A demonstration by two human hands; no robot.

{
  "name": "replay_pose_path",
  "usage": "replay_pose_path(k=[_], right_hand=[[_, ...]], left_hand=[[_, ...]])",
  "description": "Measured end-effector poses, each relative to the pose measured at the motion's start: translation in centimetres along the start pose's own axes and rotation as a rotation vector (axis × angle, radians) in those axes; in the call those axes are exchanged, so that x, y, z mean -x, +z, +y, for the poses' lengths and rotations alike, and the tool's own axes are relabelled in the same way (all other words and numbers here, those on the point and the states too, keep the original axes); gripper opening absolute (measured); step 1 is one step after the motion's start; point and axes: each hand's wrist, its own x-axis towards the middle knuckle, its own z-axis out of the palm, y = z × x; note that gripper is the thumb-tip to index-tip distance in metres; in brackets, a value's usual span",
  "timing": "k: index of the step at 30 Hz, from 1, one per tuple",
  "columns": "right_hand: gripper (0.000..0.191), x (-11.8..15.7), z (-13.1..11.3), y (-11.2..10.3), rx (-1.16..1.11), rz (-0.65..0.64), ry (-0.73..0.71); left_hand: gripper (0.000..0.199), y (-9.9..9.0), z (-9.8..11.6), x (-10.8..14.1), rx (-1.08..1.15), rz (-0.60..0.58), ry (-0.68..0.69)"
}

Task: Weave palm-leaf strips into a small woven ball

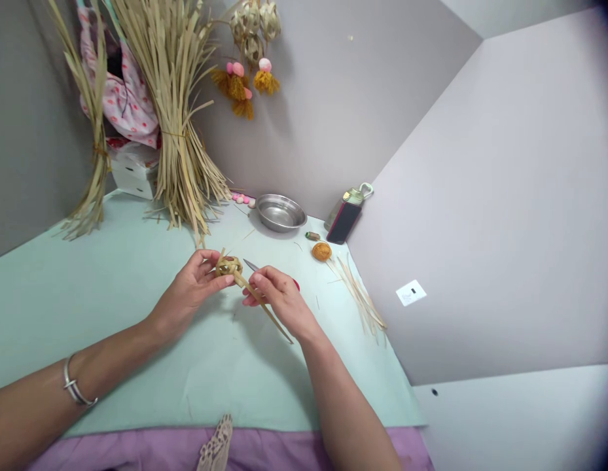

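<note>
My left hand (199, 278) is closed around the side of a small woven straw ball (228, 265), fingers and thumb pinching it above the table. From the ball a long flat straw strip (269, 311) slants down to the right, passing in front of my right hand's fingers. In my right hand (279, 297) is a pair of scissors (250, 265). Their pointed metal blades stick out toward the ball, apart from it, and a bit of red handle shows behind the hand. The rest of the scissors is hidden by the fingers.
Straw bundles (178, 131) lean at the back left near a white box (131, 176). A metal bowl (281, 213), a phone (345, 222) against a jar, an orange yarn ball (322, 251) and loose straw strips (360, 297) lie along the back and right. Woven balls with tassels (252, 46) hang on the wall.
</note>
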Motion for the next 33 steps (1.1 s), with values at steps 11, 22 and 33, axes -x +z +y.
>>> replay_pose_path(k=[11, 22, 33], right_hand=[[0.014, -0.6, 0.9, -1.7, -0.141, -0.307, 0.054], [0.029, -1.3, 2.4, 2.3, -0.265, 0.143, -0.071], [0.025, -1.4, 2.7, 2.7, -0.322, 0.105, -0.007]], left_hand=[[0.029, -0.9, 0.3, -0.9, 0.193, -0.129, -0.108], [0.024, -0.5, 0.1, -0.5, 0.269, -0.113, -0.068], [0.024, -0.5, -0.1, -0.2, 0.249, -0.129, -0.074]])
